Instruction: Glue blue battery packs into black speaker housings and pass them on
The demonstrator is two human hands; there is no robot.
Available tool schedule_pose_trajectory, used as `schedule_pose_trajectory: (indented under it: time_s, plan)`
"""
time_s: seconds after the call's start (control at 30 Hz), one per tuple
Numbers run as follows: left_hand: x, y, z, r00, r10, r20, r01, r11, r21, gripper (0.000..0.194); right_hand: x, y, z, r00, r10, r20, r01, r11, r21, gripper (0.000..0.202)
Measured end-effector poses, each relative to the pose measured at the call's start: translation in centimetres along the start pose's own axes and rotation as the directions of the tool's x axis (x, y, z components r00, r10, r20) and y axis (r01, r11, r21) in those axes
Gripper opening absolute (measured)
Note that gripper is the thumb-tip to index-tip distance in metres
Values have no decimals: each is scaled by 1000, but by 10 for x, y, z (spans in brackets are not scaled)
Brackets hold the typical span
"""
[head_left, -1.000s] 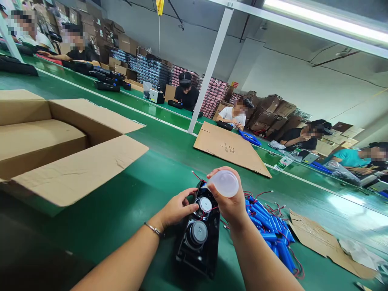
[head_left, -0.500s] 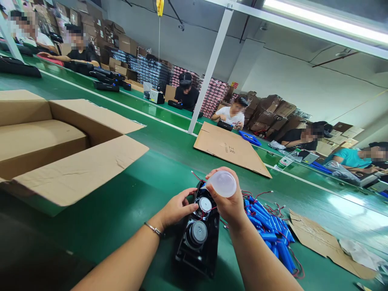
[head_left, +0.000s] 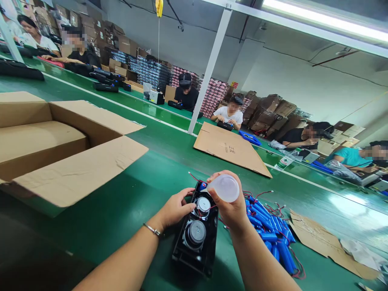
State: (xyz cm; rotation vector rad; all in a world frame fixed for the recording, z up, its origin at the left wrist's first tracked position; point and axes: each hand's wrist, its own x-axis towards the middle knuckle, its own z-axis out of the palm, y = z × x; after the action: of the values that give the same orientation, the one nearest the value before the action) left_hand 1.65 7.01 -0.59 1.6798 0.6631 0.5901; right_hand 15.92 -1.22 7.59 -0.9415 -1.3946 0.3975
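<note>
Black plastic speaker housing with two round silver-capped drivers, lying lengthwise on the green table, near edge towards the wearer. Barely shifted from a second ago: slid a touch nearer and lower in view, drivers facing up as before. Left hand resting on the housing's left upper edge, fingers curled against the rim beside the far driver, steadying rather than pinching; same hold as half a second back. Right hand hovering over the far right corner, fingers wrapped round a translucent white squeeze bottle, its tip tilted down towards the far driver and now a little lower than earlier. Thin red wires trailing from the far end of the housing. Judged from so small a change: dispensing onto the far driver area still in hand, nothing yet finished. Just right of the housing, a heap of blue cylindrical battery cells with red leads. Further right, torn brown cardboard scraps. Far beyond, a flat brown cardboard sheet; to the left, a large open cardboard box. Other workers seated along the far side of the line.
</note>
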Motion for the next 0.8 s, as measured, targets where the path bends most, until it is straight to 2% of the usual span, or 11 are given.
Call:
schedule_pose_trajectory:
  time_s: [0.23,0.8]
  plan:
    - [-1,7,0,998,-51,-32,52,998,27,56,0,4,-1,1000,0,-15,0,1000,27,41]
    - [2,4,1,997,-59,-55,62,997,39,55,3,5,-9,998,-10,-61,10,1000,14,38]
